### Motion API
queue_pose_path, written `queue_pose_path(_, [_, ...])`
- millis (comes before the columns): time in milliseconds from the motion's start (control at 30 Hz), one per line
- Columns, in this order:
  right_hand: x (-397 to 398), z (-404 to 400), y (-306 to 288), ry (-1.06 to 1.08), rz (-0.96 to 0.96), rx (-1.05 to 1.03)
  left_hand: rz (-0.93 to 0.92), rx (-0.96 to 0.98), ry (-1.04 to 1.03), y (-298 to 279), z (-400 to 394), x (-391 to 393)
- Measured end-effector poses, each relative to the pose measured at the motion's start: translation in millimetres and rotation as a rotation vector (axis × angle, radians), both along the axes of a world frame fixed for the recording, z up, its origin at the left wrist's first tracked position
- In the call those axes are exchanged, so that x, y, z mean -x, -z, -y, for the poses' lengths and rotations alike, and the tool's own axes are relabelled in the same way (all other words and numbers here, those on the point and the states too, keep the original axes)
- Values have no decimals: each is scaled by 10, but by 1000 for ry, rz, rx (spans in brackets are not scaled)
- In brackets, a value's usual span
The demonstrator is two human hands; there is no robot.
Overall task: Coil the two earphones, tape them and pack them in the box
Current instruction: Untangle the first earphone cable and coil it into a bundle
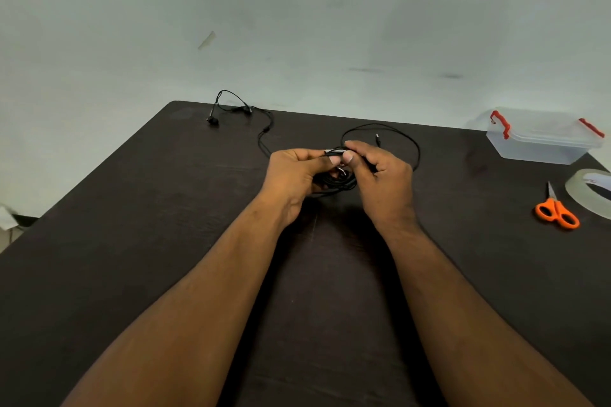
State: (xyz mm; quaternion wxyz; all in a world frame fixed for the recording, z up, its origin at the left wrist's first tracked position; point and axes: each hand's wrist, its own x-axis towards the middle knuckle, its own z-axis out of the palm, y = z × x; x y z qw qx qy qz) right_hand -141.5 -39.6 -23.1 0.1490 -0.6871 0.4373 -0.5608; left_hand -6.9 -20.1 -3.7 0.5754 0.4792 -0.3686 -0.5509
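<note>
A black earphone coil (pixel 335 181) hangs between both hands above the middle of the dark table (pixel 165 208). My left hand (pixel 294 175) grips the coil's left side. My right hand (pixel 380 172) pinches the top of the coil, where a pale bit of what looks like tape shows between the thumbs. A loose loop of cable with its plug (pixel 377 139) arcs behind my right hand. A second black earphone (pixel 244 109) lies uncoiled at the table's far left edge. A clear plastic box (pixel 539 139) with red latches stands at the far right.
Orange-handled scissors (pixel 557 210) lie at the right edge of the table, beside a roll of clear tape (pixel 588 190). A pale wall rises behind the table. The table's left edge runs diagonally toward me.
</note>
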Motion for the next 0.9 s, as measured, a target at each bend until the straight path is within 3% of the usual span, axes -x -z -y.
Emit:
queue_pose_path(333, [31, 29, -6, -44, -11, 46, -28, -285, 299, -94, 25, -162])
queue_pose_path(667, [57, 44, 12, -57, -1, 51, -189, -220, 232, -65, 33, -84])
queue_pose_path(900, [62, 36, -25, -168, 163, -154, -420, -152, 257, -57, 15, -105])
